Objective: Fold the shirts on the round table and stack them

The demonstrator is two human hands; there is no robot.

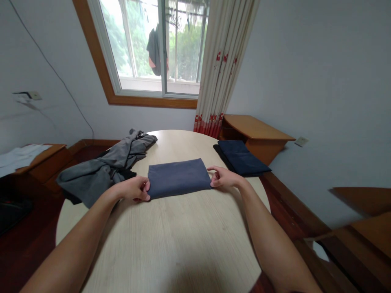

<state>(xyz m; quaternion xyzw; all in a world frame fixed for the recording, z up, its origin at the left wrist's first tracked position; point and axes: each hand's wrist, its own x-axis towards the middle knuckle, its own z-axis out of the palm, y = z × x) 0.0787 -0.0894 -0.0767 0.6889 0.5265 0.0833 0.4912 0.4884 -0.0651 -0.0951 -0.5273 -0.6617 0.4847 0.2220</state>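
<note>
A folded dark blue-grey garment (179, 178) lies flat as a neat rectangle on the round pale wooden table (183, 236); its exact kind does not show. My left hand (136, 189) pinches its near left corner between thumb and fingers. At the near right corner, my right hand (222, 177) grips the cloth with thumb and bent fingers, the index finger stretched along the right edge. Beyond my left hand lies a loose heap of crumpled grey clothes (106, 167) with black cloth under it. Past my right hand rests a flat stack of folded navy and black clothes (242, 158).
A wooden cabinet (259, 128) stands behind the table on the right, beside a long curtain (220, 73). A low wooden cabinet (45, 167) with white cloth or paper is at the left. More wooden furniture (360, 244) stands at the lower right.
</note>
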